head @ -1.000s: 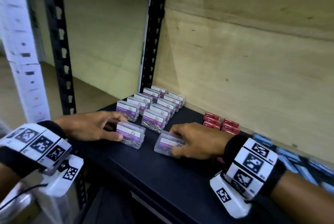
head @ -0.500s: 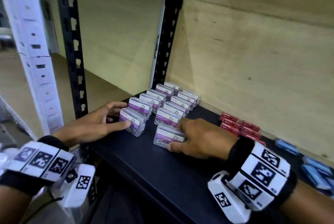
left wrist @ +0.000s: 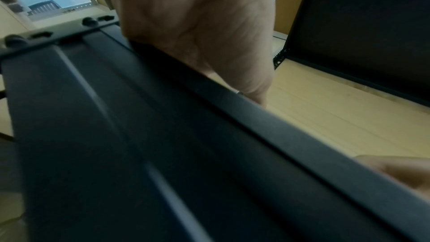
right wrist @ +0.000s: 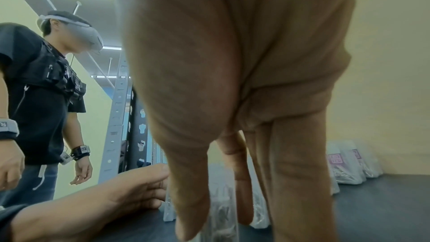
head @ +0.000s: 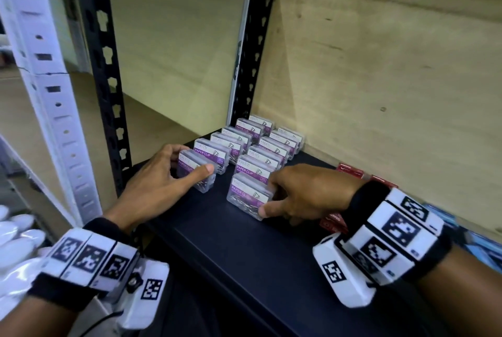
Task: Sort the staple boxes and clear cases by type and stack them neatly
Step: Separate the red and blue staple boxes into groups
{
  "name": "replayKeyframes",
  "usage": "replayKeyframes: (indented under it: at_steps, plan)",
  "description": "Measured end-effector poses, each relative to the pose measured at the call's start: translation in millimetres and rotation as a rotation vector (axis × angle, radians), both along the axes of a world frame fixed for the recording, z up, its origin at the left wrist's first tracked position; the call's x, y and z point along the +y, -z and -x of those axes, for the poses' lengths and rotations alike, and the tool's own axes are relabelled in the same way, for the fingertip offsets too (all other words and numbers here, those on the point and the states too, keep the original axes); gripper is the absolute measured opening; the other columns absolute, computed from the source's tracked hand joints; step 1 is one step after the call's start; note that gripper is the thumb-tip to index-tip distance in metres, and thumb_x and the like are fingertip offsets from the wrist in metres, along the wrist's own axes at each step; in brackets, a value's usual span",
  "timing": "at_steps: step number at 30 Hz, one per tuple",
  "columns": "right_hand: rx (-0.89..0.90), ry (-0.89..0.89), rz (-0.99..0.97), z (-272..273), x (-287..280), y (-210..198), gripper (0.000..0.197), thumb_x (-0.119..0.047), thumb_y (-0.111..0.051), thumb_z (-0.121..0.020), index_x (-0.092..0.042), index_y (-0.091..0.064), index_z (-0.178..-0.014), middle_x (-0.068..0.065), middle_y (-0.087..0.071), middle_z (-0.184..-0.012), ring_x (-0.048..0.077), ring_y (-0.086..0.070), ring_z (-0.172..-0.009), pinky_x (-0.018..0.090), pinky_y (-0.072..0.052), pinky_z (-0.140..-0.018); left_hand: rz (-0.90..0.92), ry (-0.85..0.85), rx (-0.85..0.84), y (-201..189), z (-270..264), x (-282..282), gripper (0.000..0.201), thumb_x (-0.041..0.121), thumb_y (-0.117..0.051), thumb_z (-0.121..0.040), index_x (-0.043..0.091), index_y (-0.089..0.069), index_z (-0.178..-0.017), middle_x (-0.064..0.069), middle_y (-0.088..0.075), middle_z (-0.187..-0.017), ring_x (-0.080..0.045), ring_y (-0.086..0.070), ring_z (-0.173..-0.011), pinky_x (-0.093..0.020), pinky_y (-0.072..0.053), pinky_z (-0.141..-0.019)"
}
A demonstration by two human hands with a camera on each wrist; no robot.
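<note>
Two rows of clear paper-clip cases (head: 260, 143) with purple labels stand on the black shelf (head: 244, 249) in the back left corner. My left hand (head: 190, 160) pinches the front clear case (head: 199, 173) of the left row between thumb and fingers. My right hand (head: 267, 196) grips the front clear case (head: 245, 195) of the right row at its right end. In the right wrist view the right hand's fingers (right wrist: 300, 172) hang over that case (right wrist: 221, 194). Red staple boxes (head: 350, 170) lie behind my right wrist.
Blue boxes (head: 483, 247) lie at the far right of the shelf. A black upright (head: 103, 78) and a white upright (head: 46, 86) stand to the left, a plywood wall (head: 380, 78) behind. Another person (right wrist: 42, 89) stands left of the rack.
Both hands have slid their clear cases back across the shelf, up against the fronts of the two rows. The head view has moved closer and lower.
</note>
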State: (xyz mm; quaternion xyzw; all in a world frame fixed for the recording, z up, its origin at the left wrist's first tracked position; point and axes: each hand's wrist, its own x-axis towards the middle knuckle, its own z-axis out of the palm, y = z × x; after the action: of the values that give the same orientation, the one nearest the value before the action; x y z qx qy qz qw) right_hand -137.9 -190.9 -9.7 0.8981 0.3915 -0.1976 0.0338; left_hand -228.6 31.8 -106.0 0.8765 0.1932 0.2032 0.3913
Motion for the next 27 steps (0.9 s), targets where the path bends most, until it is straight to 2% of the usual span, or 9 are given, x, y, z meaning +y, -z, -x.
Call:
replayKeyframes:
  at_steps: [2,4,11,17,21,25,27]
  plan:
    - [-0.002,-0.009,-0.008,-3,6,1,0.039,-0.051,-0.061,-0.091,-0.015,-0.062,-0.106,0.003,-0.075,-0.092,0.018,-0.074,-0.078,0.036,-0.057,-0.081,-0.007,-0.023,-0.034,1,-2,0,0.082,0.093,-0.050,-0.058,0.039,-0.049,-0.120,0.017,-0.059,-0.112,0.003,-0.058,-0.096,-0.035,-0.051,-0.088]
    - [-0.011,-0.011,-0.004,-5,12,2,0.038,-0.051,-0.062,-0.091,-0.016,-0.059,-0.107,0.003,-0.073,-0.097,0.020,-0.073,-0.078,0.039,-0.058,-0.083,-0.031,-0.048,-0.039,3,-3,1,0.081,0.091,-0.052,-0.061,0.037,-0.051,-0.121,0.016,-0.059,-0.111,0.004,-0.057,-0.093,-0.034,-0.051,-0.085]
    - [-0.052,-0.027,0.027,-7,24,4,0.038,-0.052,-0.058,-0.093,-0.021,-0.055,-0.114,0.001,-0.066,-0.108,0.017,-0.068,-0.065,0.039,-0.058,-0.082,-0.049,-0.096,-0.077,9,-7,2,0.085,0.094,-0.049,-0.059,0.036,-0.051,-0.121,0.016,-0.059,-0.113,0.004,-0.058,-0.096,-0.035,-0.052,-0.086]
    - [-0.096,-0.041,0.028,-8,23,7,0.041,-0.053,-0.057,-0.093,-0.020,-0.056,-0.116,0.001,-0.066,-0.108,0.015,-0.064,-0.074,0.038,-0.056,-0.082,-0.075,-0.104,-0.058,12,-7,4,0.089,0.096,-0.044,-0.061,0.036,-0.047,-0.127,0.016,-0.057,-0.117,0.001,-0.058,-0.099,-0.036,-0.052,-0.088]
    - [-0.103,-0.026,0.029,-8,26,9,0.041,-0.055,-0.056,-0.093,-0.018,-0.058,-0.113,0.002,-0.065,-0.104,0.018,-0.065,-0.081,0.032,-0.054,-0.072,-0.110,-0.105,-0.033,10,-7,1,0.090,0.094,-0.041,-0.066,0.033,-0.044,-0.132,0.014,-0.056,-0.118,-0.003,-0.057,-0.101,-0.033,-0.050,-0.085]
    - [-0.067,0.010,0.023,-6,26,9,0.045,-0.055,-0.060,-0.090,-0.017,-0.058,-0.113,0.002,-0.068,-0.103,0.019,-0.071,-0.071,0.034,-0.058,-0.073,-0.136,-0.109,-0.027,12,-7,2,0.093,0.096,-0.034,-0.065,0.034,-0.042,-0.133,0.013,-0.056,-0.123,-0.002,-0.057,-0.102,-0.036,-0.051,-0.089]
    - [-0.038,0.046,0.010,-3,23,7,0.053,-0.057,-0.064,-0.086,-0.017,-0.052,-0.119,0.001,-0.067,-0.105,0.019,-0.073,-0.071,0.035,-0.059,-0.073,-0.134,-0.106,-0.035,13,-5,2,0.095,0.096,-0.031,-0.066,0.033,-0.039,-0.137,0.012,-0.053,-0.128,-0.003,-0.056,-0.104,-0.039,-0.051,-0.090]
